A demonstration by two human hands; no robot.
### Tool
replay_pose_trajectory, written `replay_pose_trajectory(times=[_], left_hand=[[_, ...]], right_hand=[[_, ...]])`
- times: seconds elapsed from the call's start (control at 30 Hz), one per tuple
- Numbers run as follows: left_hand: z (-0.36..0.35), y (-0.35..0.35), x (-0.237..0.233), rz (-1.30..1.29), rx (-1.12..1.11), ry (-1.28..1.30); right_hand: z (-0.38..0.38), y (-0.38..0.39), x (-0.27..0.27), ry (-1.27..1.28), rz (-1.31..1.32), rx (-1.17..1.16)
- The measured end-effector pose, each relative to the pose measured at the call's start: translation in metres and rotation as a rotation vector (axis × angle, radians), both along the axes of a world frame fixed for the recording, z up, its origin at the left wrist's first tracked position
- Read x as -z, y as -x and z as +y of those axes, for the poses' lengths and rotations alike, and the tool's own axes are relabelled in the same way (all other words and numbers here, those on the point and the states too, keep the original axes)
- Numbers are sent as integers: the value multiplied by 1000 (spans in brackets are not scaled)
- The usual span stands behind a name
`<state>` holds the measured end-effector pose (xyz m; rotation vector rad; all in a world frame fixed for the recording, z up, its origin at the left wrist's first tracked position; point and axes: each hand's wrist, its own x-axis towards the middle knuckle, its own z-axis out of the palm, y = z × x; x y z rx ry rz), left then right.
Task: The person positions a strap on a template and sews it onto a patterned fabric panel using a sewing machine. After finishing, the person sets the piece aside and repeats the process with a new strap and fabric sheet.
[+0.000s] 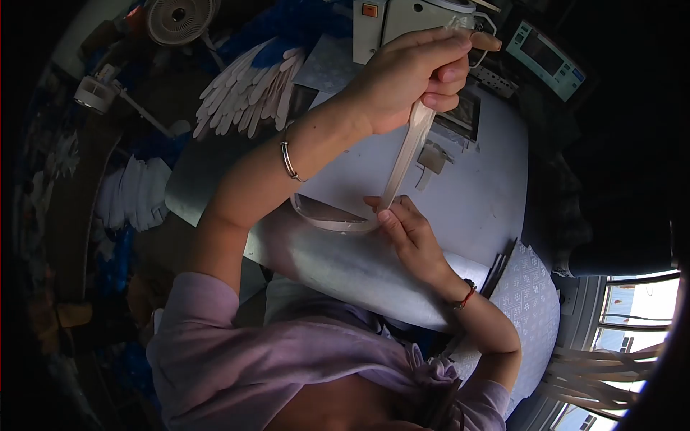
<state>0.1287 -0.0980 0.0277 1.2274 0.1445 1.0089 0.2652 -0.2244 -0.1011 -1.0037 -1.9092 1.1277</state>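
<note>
A long pale strap with a line along its length runs between my two hands. My left hand is raised high and closed around its upper part, and a tan end piece sticks out past the fingers. Lower down, my right hand pinches the strap between thumb and fingers. From there the strap's lower part curves in a loop to the left, passing behind my left forearm. On the table behind the strap lies a small beige piece.
A white machine with an orange switch stands at the back, beside a lit screen. Many pale strips lie fanned out at the back left, near a fan. White bundles sit at left. Patterned cloth covers the right side.
</note>
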Motion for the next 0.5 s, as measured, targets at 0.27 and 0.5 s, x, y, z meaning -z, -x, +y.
replay_pose_trajectory(times=[0.27,0.5], left_hand=[[-23,-8,-43,140,-121,-135],[-33,-6,-83,253,-118,-331]], right_hand=[[37,15,-80,-129,403,117],[30,26,-111,-256,558,-253]])
